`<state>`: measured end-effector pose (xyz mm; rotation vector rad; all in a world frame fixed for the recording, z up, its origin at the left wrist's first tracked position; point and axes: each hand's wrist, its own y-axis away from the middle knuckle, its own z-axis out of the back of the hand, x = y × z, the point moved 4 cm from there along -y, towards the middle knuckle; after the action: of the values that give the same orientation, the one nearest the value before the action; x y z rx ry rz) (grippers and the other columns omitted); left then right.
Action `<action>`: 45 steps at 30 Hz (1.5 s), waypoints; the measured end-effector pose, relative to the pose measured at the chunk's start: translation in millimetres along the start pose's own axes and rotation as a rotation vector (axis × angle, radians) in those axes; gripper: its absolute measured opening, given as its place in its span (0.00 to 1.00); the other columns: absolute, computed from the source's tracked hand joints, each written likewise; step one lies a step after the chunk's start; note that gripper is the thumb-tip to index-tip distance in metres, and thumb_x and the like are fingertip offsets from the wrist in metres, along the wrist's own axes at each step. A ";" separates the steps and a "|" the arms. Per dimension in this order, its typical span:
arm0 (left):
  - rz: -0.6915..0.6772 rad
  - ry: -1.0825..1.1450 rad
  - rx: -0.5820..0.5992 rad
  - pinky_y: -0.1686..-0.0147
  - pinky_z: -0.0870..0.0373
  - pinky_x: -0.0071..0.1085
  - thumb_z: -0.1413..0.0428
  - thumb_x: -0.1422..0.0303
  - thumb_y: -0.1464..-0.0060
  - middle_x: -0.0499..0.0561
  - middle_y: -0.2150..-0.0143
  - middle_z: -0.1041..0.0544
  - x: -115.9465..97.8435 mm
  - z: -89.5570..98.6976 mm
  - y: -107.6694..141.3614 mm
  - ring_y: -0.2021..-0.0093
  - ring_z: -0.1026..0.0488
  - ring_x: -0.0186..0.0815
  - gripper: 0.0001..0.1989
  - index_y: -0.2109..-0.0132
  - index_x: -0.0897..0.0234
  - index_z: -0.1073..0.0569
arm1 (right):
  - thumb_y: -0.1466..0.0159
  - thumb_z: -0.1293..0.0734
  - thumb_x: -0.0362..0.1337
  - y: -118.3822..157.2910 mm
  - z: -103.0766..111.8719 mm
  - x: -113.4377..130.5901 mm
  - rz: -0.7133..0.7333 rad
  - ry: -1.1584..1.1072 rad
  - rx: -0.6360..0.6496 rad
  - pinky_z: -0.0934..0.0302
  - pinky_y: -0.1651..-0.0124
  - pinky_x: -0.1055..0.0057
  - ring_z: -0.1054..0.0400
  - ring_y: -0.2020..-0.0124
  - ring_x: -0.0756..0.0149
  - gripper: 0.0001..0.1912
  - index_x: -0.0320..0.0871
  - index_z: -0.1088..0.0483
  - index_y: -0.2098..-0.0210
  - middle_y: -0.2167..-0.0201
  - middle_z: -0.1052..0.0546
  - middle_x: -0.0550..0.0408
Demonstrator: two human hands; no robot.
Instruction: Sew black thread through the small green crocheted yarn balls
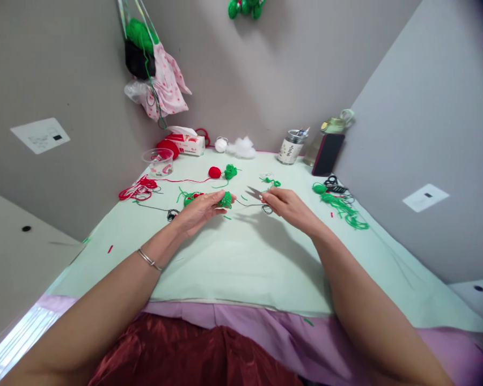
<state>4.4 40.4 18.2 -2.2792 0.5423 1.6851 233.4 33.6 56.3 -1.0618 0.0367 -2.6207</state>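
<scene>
Over the middle of the pale green table my left hand (201, 212) is closed around a small green crochet piece (225, 200). From that piece a thin dark thread (247, 205) runs right toward my other hand. My right hand (285, 206) grips small scissors (254, 192), whose blades point left and look slightly apart. Its fingers hide the handles. A loop of the dark thread hangs just below these fingers. Behind my left hand lies a green and red crocheted bit (190, 198), partly covered. A red ball (214, 172) and a green yarn bundle (231, 171) sit farther back.
Loose red yarn (139, 188) and a clear plastic tub (160, 163) are at left, near a tissue box (191, 145). White stuffing (242, 148) lies by the wall. Back right stand a pen tin (290, 149) and a phone (329, 154); green yarn (344, 209) lies in front.
</scene>
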 end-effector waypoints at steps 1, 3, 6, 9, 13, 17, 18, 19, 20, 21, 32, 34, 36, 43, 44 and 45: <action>-0.005 -0.022 0.004 0.50 0.32 0.31 0.38 0.54 0.43 0.55 0.54 0.21 0.7 -1.0 0.0 0.51 0.28 0.37 0.18 0.57 0.64 0.18 | 0.32 0.39 0.50 0.2 0.2 2.4 -0.009 -0.092 -0.018 0.50 0.68 0.71 0.44 0.74 0.70 0.19 0.41 0.31 0.69 0.76 0.35 0.59; -0.003 -0.052 0.009 0.47 0.34 0.33 0.38 0.55 0.44 0.54 0.54 0.21 4.0 -4.1 -0.2 0.49 0.28 0.39 0.17 0.55 0.63 0.19 | 0.37 0.33 0.53 0.9 -4.8 9.0 -0.007 -0.230 -0.071 0.53 0.71 0.71 0.48 0.75 0.72 0.20 0.41 0.31 0.69 0.78 0.40 0.62; -0.011 -0.022 0.000 0.49 0.33 0.34 0.36 0.56 0.46 0.52 0.59 0.21 10.6 -8.8 -0.5 0.55 0.27 0.36 0.16 0.56 0.63 0.21 | 0.42 0.27 0.50 1.3 -21.9 18.2 0.038 -0.300 -0.108 0.53 0.71 0.72 0.50 0.76 0.73 0.18 0.41 0.27 0.64 0.79 0.44 0.64; -0.032 0.015 -0.003 0.54 0.30 0.32 0.35 0.58 0.47 0.50 0.60 0.23 14.2 -11.3 -0.2 0.60 0.27 0.33 0.15 0.58 0.64 0.22 | 0.38 0.30 0.45 0.9 -36.7 22.5 0.124 -0.336 -0.113 0.45 0.66 0.71 0.41 0.71 0.70 0.17 0.42 0.26 0.53 0.72 0.32 0.59; -0.005 0.009 0.071 0.59 0.28 0.30 0.39 0.58 0.42 0.51 0.61 0.22 14.9 -14.1 1.4 0.62 0.25 0.32 0.16 0.52 0.62 0.25 | 0.33 0.37 0.41 -0.2 -42.8 19.5 0.123 -0.394 -0.098 0.41 0.61 0.69 0.36 0.65 0.67 0.18 0.41 0.29 0.46 0.64 0.26 0.52; -0.001 0.032 0.101 0.67 0.30 0.26 0.40 0.60 0.40 0.51 0.60 0.21 12.1 -14.3 1.5 0.66 0.24 0.32 0.14 0.51 0.61 0.27 | 0.32 0.39 0.48 -1.3 -50.1 17.3 0.076 -0.469 0.196 0.46 0.68 0.71 0.43 0.75 0.71 0.20 0.38 0.28 0.52 0.76 0.34 0.59; -0.003 0.049 0.103 0.68 0.30 0.25 0.40 0.60 0.40 0.52 0.60 0.21 10.6 -13.9 1.3 0.66 0.24 0.31 0.14 0.51 0.62 0.26 | 0.32 0.39 0.50 -1.3 -50.4 17.1 0.079 -0.470 0.259 0.47 0.69 0.71 0.44 0.75 0.71 0.21 0.37 0.27 0.55 0.76 0.35 0.59; -0.004 0.069 0.108 0.67 0.29 0.25 0.40 0.60 0.40 0.52 0.61 0.21 8.7 -13.6 1.3 0.66 0.25 0.31 0.14 0.51 0.63 0.26 | 0.32 0.38 0.51 -1.4 -49.4 16.4 0.074 -0.466 0.294 0.48 0.69 0.72 0.44 0.75 0.72 0.22 0.38 0.26 0.59 0.76 0.35 0.59; -0.004 0.090 0.120 0.65 0.29 0.25 0.40 0.59 0.40 0.52 0.61 0.21 6.4 -13.6 1.6 0.65 0.25 0.31 0.15 0.52 0.64 0.25 | 0.34 0.36 0.53 -1.8 -47.1 15.1 0.060 -0.468 0.297 0.49 0.70 0.72 0.45 0.75 0.72 0.22 0.38 0.26 0.63 0.76 0.36 0.60; -0.001 0.109 0.141 0.63 0.28 0.25 0.41 0.58 0.40 0.53 0.61 0.22 3.9 -13.9 2.3 0.64 0.25 0.31 0.15 0.52 0.65 0.24 | 0.35 0.34 0.54 -2.3 -44.1 13.4 0.038 -0.482 0.278 0.51 0.71 0.73 0.47 0.75 0.73 0.22 0.38 0.27 0.66 0.77 0.38 0.60; 0.032 0.086 0.245 0.47 0.31 0.35 0.32 0.65 0.51 0.52 0.58 0.21 3.9 -21.1 7.9 0.58 0.25 0.33 0.17 0.55 0.65 0.23 | 0.39 0.29 0.49 -3.7 -37.0 15.5 -0.070 -1.073 0.173 0.63 0.79 0.76 0.52 0.78 0.77 0.19 0.40 0.33 0.73 0.74 0.33 0.57; 0.028 0.070 0.227 0.48 0.32 0.35 0.31 0.65 0.52 0.51 0.60 0.21 5.9 -22.9 7.4 0.58 0.24 0.34 0.17 0.56 0.65 0.24 | 0.38 0.29 0.48 -3.1 -36.0 19.9 -0.041 -1.186 0.191 0.61 0.80 0.77 0.51 0.78 0.76 0.19 0.41 0.36 0.74 0.74 0.33 0.58; 0.030 0.031 0.226 0.52 0.32 0.33 0.31 0.64 0.52 0.51 0.62 0.20 7.3 -26.5 8.2 0.60 0.24 0.33 0.17 0.57 0.65 0.24 | 0.37 0.29 0.47 -2.3 -37.3 23.0 -0.046 -1.239 0.251 0.58 0.80 0.78 0.52 0.80 0.77 0.20 0.42 0.39 0.74 0.78 0.38 0.61; 0.079 -0.067 0.226 0.57 0.32 0.32 0.30 0.64 0.54 0.52 0.63 0.20 16.7 -36.7 10.3 0.64 0.24 0.33 0.17 0.60 0.66 0.26 | 0.35 0.31 0.43 -10.1 -48.2 6.9 -0.273 -1.230 0.235 0.63 0.81 0.81 0.61 0.83 0.80 0.23 0.42 0.46 0.77 0.83 0.48 0.67; 0.079 -0.081 0.215 0.57 0.32 0.32 0.30 0.65 0.55 0.52 0.63 0.19 17.9 -36.1 9.9 0.63 0.24 0.33 0.17 0.60 0.66 0.26 | 0.35 0.31 0.43 -11.4 -49.4 4.2 -0.290 -1.231 0.237 0.62 0.81 0.81 0.59 0.84 0.80 0.22 0.42 0.45 0.77 0.83 0.48 0.67; 0.075 -0.096 0.203 0.56 0.32 0.32 0.30 0.65 0.55 0.52 0.63 0.19 18.5 -35.2 9.5 0.63 0.24 0.33 0.17 0.60 0.66 0.25 | 0.35 0.30 0.43 -12.5 -49.7 1.6 -0.295 -1.224 0.237 0.60 0.81 0.81 0.57 0.84 0.80 0.22 0.42 0.44 0.77 0.83 0.46 0.66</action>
<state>35.3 14.6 11.1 -2.0488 0.7497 1.6788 194.9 40.5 23.1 -2.4539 -0.7057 -1.6619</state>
